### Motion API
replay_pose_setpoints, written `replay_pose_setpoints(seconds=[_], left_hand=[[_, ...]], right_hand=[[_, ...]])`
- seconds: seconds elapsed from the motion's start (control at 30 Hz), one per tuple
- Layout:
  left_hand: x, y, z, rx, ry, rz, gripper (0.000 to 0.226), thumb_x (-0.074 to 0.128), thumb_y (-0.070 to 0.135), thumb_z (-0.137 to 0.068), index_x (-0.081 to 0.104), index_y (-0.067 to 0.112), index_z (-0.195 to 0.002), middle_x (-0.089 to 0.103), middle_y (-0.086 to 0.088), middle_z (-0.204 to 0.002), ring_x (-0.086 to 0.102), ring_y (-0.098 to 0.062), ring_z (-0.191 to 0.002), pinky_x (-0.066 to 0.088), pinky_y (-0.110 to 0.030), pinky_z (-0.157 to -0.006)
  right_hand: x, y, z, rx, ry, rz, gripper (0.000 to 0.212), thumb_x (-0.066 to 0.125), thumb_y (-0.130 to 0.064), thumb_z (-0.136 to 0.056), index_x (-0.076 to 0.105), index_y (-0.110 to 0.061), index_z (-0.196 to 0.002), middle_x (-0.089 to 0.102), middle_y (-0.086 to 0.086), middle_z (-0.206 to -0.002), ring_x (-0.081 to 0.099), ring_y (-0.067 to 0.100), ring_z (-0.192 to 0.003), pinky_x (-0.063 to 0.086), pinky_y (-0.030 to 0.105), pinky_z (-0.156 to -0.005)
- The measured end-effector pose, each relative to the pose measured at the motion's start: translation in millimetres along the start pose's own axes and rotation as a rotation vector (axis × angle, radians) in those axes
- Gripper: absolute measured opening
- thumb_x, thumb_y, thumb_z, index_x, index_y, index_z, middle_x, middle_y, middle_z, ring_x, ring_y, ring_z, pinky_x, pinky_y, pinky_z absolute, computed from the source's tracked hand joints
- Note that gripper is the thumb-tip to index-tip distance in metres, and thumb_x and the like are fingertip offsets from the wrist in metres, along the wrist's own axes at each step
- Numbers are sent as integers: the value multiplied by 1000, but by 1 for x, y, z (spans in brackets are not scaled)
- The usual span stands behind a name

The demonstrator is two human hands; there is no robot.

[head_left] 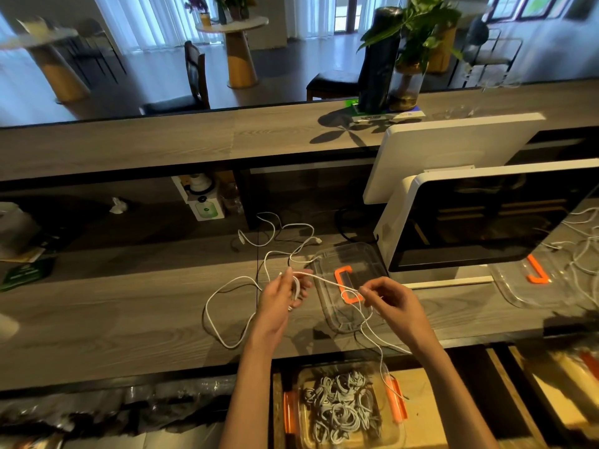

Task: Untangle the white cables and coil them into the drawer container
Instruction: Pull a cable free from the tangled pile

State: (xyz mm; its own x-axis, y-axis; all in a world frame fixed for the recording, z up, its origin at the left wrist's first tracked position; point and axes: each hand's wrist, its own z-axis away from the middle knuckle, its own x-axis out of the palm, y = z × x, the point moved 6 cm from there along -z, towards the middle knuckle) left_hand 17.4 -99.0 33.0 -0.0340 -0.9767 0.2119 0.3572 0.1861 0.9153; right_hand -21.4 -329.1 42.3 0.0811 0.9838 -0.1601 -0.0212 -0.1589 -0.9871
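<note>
On the grey wood-grain surface [129, 319], my left hand [278, 299] and right hand [393, 303] each pinch the thin white cable [327, 281], stretched left-to-right above a clear plastic lid [350, 264]; its slack loops leftward.

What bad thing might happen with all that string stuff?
The white cable loops loosely over the counter, so pulling it between the left hand and right hand may tighten a knot. It could also snag the clear lid or drag coils from the container.
</note>
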Motion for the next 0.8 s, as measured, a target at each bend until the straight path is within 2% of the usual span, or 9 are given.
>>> replay_pose_setpoints(seconds=[0.1,0.17,0.27,0.37,0.47,0.53,0.63,0.7,0.8], left_hand=[[-8,2,-3,31,117,211,40,37,28,-109,69,3,-113,74,-11,-103,66,-17,-89,41,-26,-67],[-8,1,-5,20,156,351,42,35,28,-110,67,1,-115,74,-15,-104,70,-21,-96,46,-28,-73],[-5,-2,-7,-19,183,524,42,34,27,-110,67,1,-108,74,-16,-99,73,-24,-92,56,-35,-86],[0,-6,-8,-41,198,568,37,35,25,-110,62,1,-102,64,-11,-80,65,-19,-71,54,-29,-67],[3,-12,-10,-38,176,385,34,35,23,-110,60,3,-98,54,-6,-75,49,-10,-59,39,-20,-52],[5,-15,-8,-47,101,202,33,37,24,-109,61,3,-99,54,-5,-76,48,-9,-60,37,-20,-53],[17,-19,-1,-109,-64,-44,39,40,35,-108,64,5,-101,59,-4,-78,54,-11,-65,44,-23,-61],[26,-22,6,-169,-161,-145,52,40,47,-105,68,4,-105,66,-5,-83,59,-13,-72,47,-23,-64],[40,-27,14,-245,-338,-159,74,36,64,-101,68,-1,-117,65,-8,-86,57,-14,-72,42,-23,-61]], right_hand=[[-1,1,3,10,-60,48,9,71,-22,-92,74,-15,-98,75,1,-87,73,13,-82,56,21,-74],[5,3,4,29,-145,145,7,70,-20,-95,74,-18,-100,76,-5,-90,73,10,-85,58,23,-77],[20,14,8,78,-400,320,12,68,-18,-96,72,-24,-106,73,-7,-102,71,8,-94,60,32,-85],[34,10,20,119,-626,360,18,67,-16,-98,74,-25,-111,70,-7,-111,68,7,-102,57,25,-89],[43,-7,24,67,-680,316,17,66,-19,-99,76,-24,-113,69,-12,-113,66,6,-107,54,23,-91],[46,-16,22,24,-662,219,17,67,-19,-99,76,-23,-113,70,-8,-114,66,13,-106,54,25,-89],[44,-26,17,25,-510,26,17,69,-19,-96,75,-19,-112,72,-6,-110,64,23,-88,52,25,-75],[39,-28,13,8,-363,-56,15,72,-17,-94,75,-18,-109,73,-5,-101,58,20,-76,46,23,-66],[30,-26,8,-26,-161,-85,11,75,-16,-91,77,-18,-102,74,1,-93,62,14,-74,49,25,-65]])
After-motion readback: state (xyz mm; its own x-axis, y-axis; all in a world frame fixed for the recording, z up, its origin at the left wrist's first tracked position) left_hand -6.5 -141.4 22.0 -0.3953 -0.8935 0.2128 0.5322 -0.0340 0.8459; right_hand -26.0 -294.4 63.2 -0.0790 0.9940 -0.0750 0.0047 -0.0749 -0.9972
